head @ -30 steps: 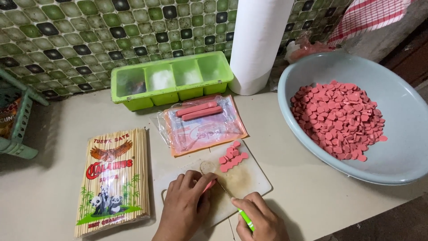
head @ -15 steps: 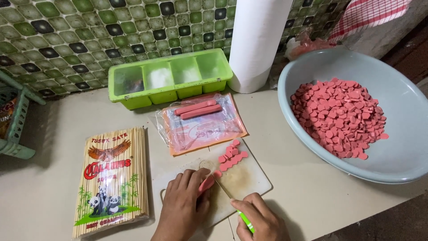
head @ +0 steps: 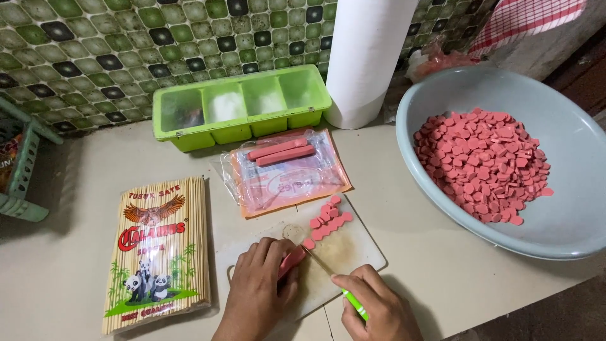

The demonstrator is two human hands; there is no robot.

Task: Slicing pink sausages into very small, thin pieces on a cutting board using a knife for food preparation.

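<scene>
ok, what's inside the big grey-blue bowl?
The bowl holds a heap of pink sausage slices, piled toward its left side. Whatever lies beneath the heap is covered.

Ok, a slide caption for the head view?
Left hand steadies a pink sausage while the right hand slices with a green-handled knife.

One head-worn camera looks steeply down from close above the countertop [head: 76, 271], facing the tiled wall [head: 126, 44] at twelve o'clock.

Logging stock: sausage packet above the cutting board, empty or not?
Not empty. Sausage packet lies flat with two whole pink sausages visible through its clear top end.
</scene>
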